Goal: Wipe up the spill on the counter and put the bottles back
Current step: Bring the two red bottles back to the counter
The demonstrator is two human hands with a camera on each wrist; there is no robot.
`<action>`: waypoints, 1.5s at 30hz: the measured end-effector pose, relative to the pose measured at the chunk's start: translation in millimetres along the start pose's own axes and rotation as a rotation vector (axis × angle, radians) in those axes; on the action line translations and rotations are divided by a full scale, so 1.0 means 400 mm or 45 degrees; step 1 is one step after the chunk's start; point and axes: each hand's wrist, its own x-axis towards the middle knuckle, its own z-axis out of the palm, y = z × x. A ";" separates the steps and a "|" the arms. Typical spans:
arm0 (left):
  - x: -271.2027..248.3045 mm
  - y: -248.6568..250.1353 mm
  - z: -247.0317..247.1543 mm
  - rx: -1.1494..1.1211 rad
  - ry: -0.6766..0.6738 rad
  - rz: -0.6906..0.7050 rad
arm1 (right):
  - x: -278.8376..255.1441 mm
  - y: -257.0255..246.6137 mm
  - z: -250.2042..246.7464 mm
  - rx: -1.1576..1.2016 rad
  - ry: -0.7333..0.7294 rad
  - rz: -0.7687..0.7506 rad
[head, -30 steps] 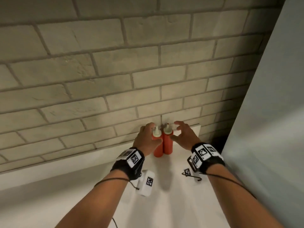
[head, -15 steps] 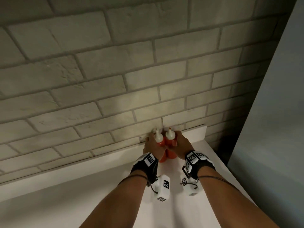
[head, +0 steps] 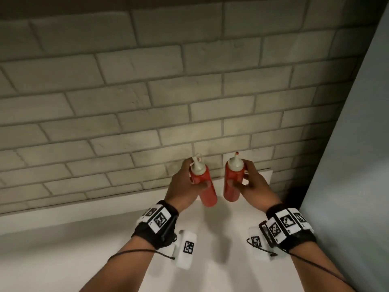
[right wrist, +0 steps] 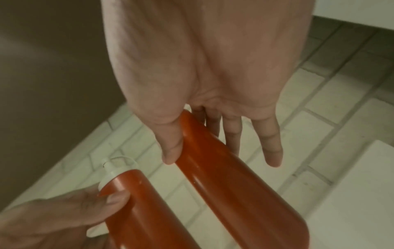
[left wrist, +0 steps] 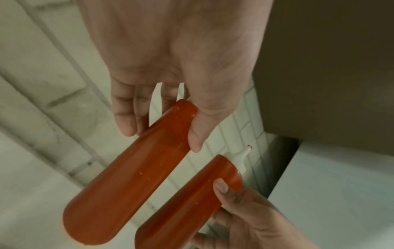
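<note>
Red sauce fills both squeeze bottles, held side by side and apart above the white counter [head: 88,245], close to the brick wall [head: 147,91]. The left hand [head: 181,186] has thumb and fingers [left wrist: 124,118] clamped on the left bottle [head: 205,184]. The right hand [head: 253,186] grips the right bottle [head: 231,182] the same way, near a grey panel [head: 347,144].

head: looked down over counter [head: 105,249] toward wall [head: 147,102] | wrists: close, along palms | all views shared both bottles [head: 205,182]
</note>
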 end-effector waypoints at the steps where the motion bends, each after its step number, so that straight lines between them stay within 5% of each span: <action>1: -0.034 0.007 -0.024 -0.018 0.012 0.017 | -0.027 -0.023 0.003 0.038 -0.012 -0.015; 15: -0.498 -0.014 -0.307 -0.140 0.211 0.056 | -0.374 -0.213 0.230 0.208 -0.358 -0.140; 27: -0.785 -0.238 -0.598 -0.084 0.211 -0.075 | -0.574 -0.349 0.576 0.145 -0.448 -0.098; 37: -0.931 -0.430 -0.810 -0.004 0.172 -0.184 | -0.661 -0.398 0.835 0.127 -0.467 0.048; 45: -0.877 -0.502 -0.879 0.065 0.223 -0.263 | -0.581 -0.387 0.940 0.114 -0.494 0.042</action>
